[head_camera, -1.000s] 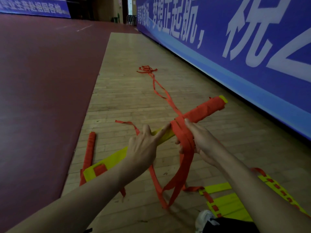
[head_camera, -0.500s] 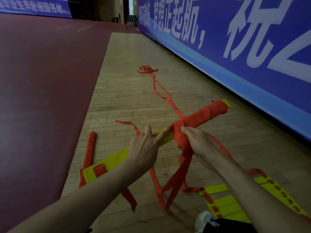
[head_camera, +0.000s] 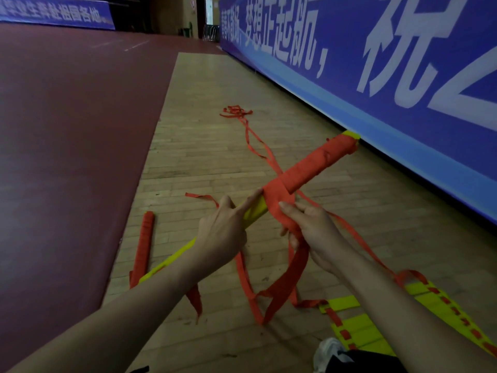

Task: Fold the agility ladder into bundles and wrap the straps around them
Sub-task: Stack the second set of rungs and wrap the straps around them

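Note:
A long bundle of yellow ladder rungs [head_camera: 255, 211] slants from lower left to upper right, its far half wound in orange strap [head_camera: 317, 162]. My left hand [head_camera: 223, 232] grips the yellow part, forefinger stretched along it toward the wrap. My right hand [head_camera: 312, 230] holds the orange strap [head_camera: 282, 211] where it crosses the bundle, thumb on top. Loose strap loops [head_camera: 277, 292] hang below my hands, and one strand trails away across the floor to a tangle [head_camera: 236, 111].
A second, fully wrapped orange bundle [head_camera: 144, 243] lies on the wooden floor at left, by the dark red mat [head_camera: 67, 157]. More yellow ladder [head_camera: 363, 327] lies flat at lower right. A blue banner wall [head_camera: 376, 76] runs along the right.
The bundle has swung a little toward the wall. My right hand has drawn the strap down over the bundle's near side, laying the wrap tighter.

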Tool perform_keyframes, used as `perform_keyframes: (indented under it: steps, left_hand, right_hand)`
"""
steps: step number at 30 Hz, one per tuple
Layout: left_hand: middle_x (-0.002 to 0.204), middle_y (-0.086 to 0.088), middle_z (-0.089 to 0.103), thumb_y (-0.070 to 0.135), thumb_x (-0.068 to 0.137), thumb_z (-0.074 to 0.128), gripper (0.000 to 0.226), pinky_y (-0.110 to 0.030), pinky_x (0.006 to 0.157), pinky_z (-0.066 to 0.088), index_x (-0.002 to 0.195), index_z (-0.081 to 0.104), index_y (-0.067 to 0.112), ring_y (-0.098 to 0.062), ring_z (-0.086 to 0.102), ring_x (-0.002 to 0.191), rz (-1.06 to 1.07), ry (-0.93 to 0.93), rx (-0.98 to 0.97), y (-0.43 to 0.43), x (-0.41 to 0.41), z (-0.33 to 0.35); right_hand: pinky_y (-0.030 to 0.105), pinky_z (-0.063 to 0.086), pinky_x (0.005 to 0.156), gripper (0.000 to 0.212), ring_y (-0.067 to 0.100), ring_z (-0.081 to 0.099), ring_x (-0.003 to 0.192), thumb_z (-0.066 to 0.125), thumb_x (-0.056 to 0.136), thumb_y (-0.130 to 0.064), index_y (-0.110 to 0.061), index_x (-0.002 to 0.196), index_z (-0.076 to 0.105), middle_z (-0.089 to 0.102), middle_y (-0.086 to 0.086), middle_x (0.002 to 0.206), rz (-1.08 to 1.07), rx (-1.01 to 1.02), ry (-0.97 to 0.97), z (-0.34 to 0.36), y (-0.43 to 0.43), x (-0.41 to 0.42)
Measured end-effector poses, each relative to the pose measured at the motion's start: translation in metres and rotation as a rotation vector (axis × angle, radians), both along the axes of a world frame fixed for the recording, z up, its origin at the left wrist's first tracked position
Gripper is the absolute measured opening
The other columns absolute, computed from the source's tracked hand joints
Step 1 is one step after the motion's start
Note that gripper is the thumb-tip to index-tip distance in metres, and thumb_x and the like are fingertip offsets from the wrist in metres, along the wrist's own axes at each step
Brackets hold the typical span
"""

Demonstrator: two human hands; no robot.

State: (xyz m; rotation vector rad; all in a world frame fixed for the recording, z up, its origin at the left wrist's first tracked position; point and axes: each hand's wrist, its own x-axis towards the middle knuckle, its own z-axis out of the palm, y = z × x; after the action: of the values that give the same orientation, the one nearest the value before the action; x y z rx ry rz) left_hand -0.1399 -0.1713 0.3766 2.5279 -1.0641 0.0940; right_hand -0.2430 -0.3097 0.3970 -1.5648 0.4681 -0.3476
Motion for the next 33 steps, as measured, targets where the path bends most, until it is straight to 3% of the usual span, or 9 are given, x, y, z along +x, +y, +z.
perform_keyframes:
  steps: [6, 10, 16, 20, 24, 28, 33]
  left_hand:
    - [0.107, -0.008, 0.047, 0.006, 0.078, 0.059, 0.097, -0.043, 0.078, 0.05, 0.143, 0.007, 0.057, -0.03, 0.054, 0.092, -0.081, 0.232, -0.134, 0.0, 0.01, 0.005]
    - [0.104, 0.0, 0.052, -0.007, 0.075, 0.06, 0.09, -0.03, 0.065, 0.047, 0.141, 0.032, 0.049, -0.016, 0.055, 0.076, -0.192, 0.548, -0.377, 0.001, 0.006, 0.013]
    - [0.086, -0.006, 0.054, 0.001, 0.06, 0.06, 0.064, -0.029, 0.057, 0.046, 0.109, 0.059, 0.041, -0.016, 0.053, 0.067, -0.316, 1.02, -0.548, 0.006, 0.0, 0.022]
    - [0.084, -0.009, 0.054, -0.01, 0.062, 0.054, 0.064, -0.024, 0.049, 0.039, 0.118, 0.057, 0.019, -0.018, 0.049, 0.066, -0.482, 1.309, -0.587, 0.006, -0.003, 0.024]
    - [0.084, -0.01, 0.054, -0.014, 0.062, 0.048, 0.073, -0.023, 0.047, 0.033, 0.129, 0.05, 0.016, -0.017, 0.042, 0.063, -0.552, 1.523, -0.619, 0.006, -0.007, 0.026]
    - [0.089, -0.01, 0.061, -0.009, 0.065, 0.049, 0.064, -0.028, 0.053, 0.047, 0.124, 0.053, 0.015, -0.02, 0.055, 0.068, -0.565, 1.513, -0.581, 0.007, -0.005, 0.03]
    - [0.112, -0.022, 0.064, -0.004, 0.083, 0.06, 0.058, -0.038, 0.067, 0.058, 0.136, 0.043, 0.014, -0.03, 0.065, 0.086, -0.51, 1.264, -0.437, 0.007, -0.012, 0.04]
  right_hand:
    - [0.025, 0.054, 0.051, 0.016, 0.011, 0.06, 0.049, 0.054, 0.097, -0.015, -0.004, 0.091, 0.064, 0.068, 0.004, 0.066, 0.108, 0.089, -0.005, 0.007, 0.0, -0.004]
    - [0.022, 0.051, 0.048, 0.011, 0.01, 0.058, 0.048, 0.055, 0.095, -0.013, -0.005, 0.095, 0.063, 0.069, 0.001, 0.067, 0.12, 0.047, -0.002, 0.011, -0.003, -0.006]
    - [0.02, 0.044, 0.044, 0.007, 0.009, 0.054, 0.043, 0.064, 0.089, -0.012, -0.005, 0.088, 0.062, 0.066, 0.002, 0.061, 0.085, 0.044, -0.026, 0.014, -0.011, -0.005]
    - [0.018, 0.035, 0.037, 0.025, 0.01, 0.045, 0.039, 0.071, 0.074, -0.019, -0.005, 0.092, 0.059, 0.057, 0.005, 0.057, 0.072, 0.047, -0.111, 0.019, -0.015, -0.003]
    - [0.017, 0.03, 0.033, 0.03, 0.01, 0.044, 0.044, 0.069, 0.07, -0.017, -0.011, 0.099, 0.063, 0.054, 0.006, 0.061, 0.178, 0.051, -0.205, 0.027, -0.017, -0.006]
    - [0.018, 0.031, 0.033, 0.036, 0.01, 0.043, 0.037, 0.071, 0.071, -0.019, -0.008, 0.104, 0.061, 0.057, 0.004, 0.055, 0.19, -0.003, -0.204, 0.034, -0.017, -0.008]
    - [0.016, 0.03, 0.034, 0.021, 0.006, 0.042, 0.035, 0.066, 0.086, -0.011, -0.005, 0.105, 0.059, 0.055, 0.001, 0.055, 0.075, 0.049, -0.157, 0.034, -0.018, -0.005]
